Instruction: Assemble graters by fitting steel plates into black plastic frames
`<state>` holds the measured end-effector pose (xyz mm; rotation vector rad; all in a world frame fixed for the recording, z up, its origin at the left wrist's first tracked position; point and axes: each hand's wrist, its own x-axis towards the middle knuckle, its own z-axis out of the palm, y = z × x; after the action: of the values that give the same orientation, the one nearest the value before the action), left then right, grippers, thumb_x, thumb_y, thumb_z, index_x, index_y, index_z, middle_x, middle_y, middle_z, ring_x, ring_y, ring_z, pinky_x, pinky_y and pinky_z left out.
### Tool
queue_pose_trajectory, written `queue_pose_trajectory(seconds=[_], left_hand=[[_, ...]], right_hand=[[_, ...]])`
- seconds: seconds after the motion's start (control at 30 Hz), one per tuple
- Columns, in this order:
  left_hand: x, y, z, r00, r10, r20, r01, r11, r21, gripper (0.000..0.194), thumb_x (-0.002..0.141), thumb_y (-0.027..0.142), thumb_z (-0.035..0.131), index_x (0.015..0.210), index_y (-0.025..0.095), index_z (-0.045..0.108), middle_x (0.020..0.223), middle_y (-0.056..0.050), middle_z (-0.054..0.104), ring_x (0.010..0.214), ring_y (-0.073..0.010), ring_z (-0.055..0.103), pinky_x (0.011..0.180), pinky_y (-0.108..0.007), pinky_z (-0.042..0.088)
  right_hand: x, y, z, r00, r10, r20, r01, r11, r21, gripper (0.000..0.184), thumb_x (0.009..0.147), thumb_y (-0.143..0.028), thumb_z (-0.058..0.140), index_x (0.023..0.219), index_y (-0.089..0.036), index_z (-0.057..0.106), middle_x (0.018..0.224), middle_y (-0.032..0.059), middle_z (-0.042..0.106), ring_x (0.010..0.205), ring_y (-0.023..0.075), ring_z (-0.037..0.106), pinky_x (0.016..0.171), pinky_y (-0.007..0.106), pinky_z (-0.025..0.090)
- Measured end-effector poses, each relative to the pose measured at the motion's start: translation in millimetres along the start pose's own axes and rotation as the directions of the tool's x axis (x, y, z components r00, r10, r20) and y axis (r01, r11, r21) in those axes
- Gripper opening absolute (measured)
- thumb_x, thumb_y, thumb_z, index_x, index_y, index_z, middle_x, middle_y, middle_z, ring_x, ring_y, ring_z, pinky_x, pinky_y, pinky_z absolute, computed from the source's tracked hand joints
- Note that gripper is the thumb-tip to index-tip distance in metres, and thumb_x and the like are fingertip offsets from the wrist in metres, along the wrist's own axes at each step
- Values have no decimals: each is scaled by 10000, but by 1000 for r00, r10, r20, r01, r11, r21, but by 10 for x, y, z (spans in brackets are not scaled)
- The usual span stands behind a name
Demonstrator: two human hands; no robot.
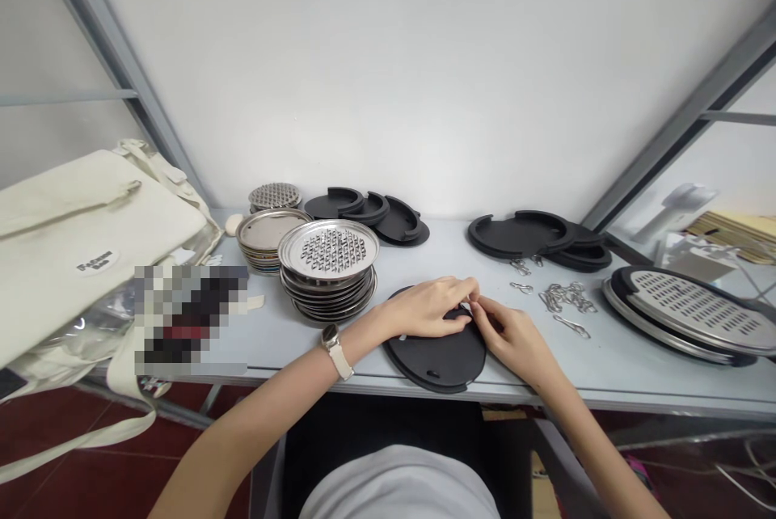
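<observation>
A black round plastic holder with a raised rim and a small slot lies at the table's front edge. My left hand, with a watch on its wrist, rests over the holder's far part, its thumb and fingers closed about the edge. My right hand meets it at the holder's right far edge, thumb and forefinger pinched together. Whatever is between the right fingertips is too small and hidden to name. Several metal clips lie loose right of my right hand.
Left stand stacked metal grater discs and plain metal discs. More black holders lie at the back, others at back right. Grater plates with black rims sit far right. A cream bag covers the left end.
</observation>
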<state>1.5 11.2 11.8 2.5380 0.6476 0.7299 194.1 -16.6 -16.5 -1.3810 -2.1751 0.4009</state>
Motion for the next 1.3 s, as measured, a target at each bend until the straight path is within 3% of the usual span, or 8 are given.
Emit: queue_pose_trajectory(seconds=[1.3], left_hand=[[8, -7, 4, 1000, -4, -6, 4, 1000, -28, 232, 795, 119, 550, 984, 194, 440, 878, -25, 554, 779, -152, 544, 703, -265, 446]], right_hand=[[-13, 40, 16, 998, -18, -67, 18, 1000, -8, 350, 966, -397, 359, 728, -198, 521, 546, -20, 520, 481, 130, 462, 528, 242, 324]])
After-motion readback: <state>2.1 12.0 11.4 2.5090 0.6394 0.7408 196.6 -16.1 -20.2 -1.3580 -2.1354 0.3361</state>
